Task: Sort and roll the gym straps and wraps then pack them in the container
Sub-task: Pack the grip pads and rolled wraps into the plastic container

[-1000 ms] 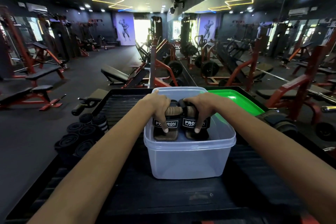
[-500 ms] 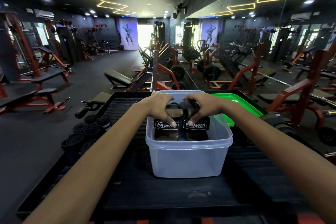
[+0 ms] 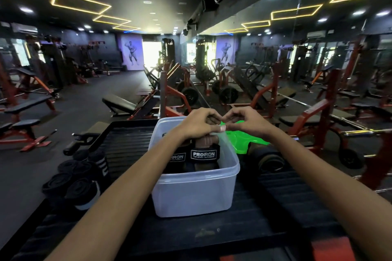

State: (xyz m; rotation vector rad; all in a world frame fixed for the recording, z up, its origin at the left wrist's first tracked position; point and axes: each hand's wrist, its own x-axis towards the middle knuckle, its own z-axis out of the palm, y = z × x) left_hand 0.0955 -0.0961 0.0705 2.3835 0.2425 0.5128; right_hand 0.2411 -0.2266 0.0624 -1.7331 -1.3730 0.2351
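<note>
Left hand [image 3: 198, 122]: curled above container [image 3: 194, 193], empty or gripping unclear.
Right hand [image 3: 244, 122]: same, fingertips meeting.
Straps [image 3: 200, 154]: lower parts hidden inside.
Green lid [image 3: 239, 140]: partly covered.

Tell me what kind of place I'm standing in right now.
A gym, most likely its weights floor: padded benches, red-framed machines loaded with weight plates, and bodybuilder posters on the far wall.

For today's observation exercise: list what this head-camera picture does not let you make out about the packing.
- Container bottom: hidden by the branded straps and frosted wall.
- Left strap's label: partly covered by the left forearm.
- Whether the left hand or right hand pinches anything: fingers curled, unclear.
- Rolled wraps: dark, count unclear.
- Green lid: partly hidden by the container and right hand.
</note>
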